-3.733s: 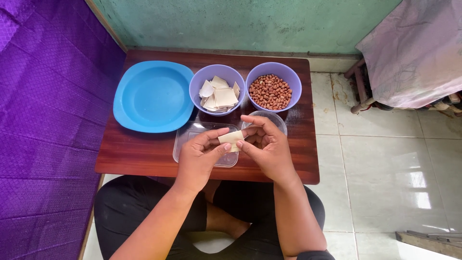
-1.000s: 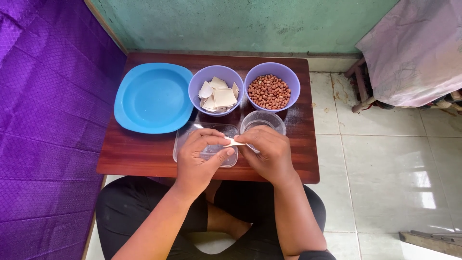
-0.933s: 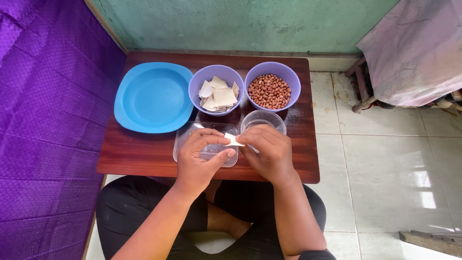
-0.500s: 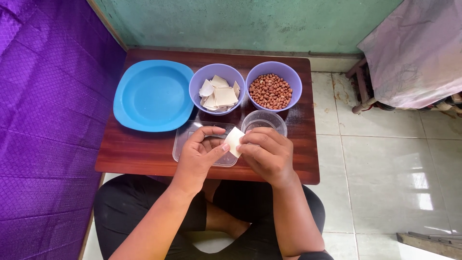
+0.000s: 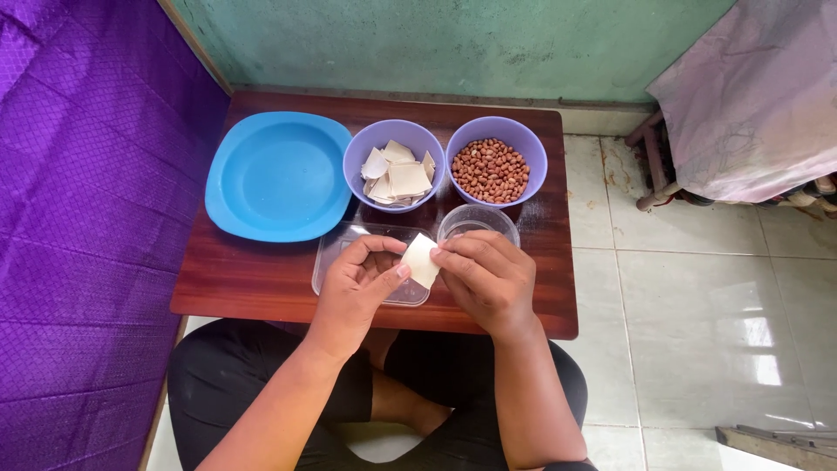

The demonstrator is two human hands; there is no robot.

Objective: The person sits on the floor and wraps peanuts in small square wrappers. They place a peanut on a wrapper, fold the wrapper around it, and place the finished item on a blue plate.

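Note:
My left hand and my right hand both pinch a small pale square wrapper over a clear flat plastic tray on a low dark wooden table. Just beyond my right hand stands a small clear round cup. Behind it are two purple bowls: one with more pale wrappers, one with peanuts. A blue plate lies empty at the back left.
A purple cloth hangs along the left side. A green wall runs behind the table. White floor tiles lie to the right, with a cloth-covered piece of furniture at the far right.
The wrapper was a folded narrow strip held low over the tray; now it is a flat square raised between both hands' fingertips. Bowls and plate have not moved.

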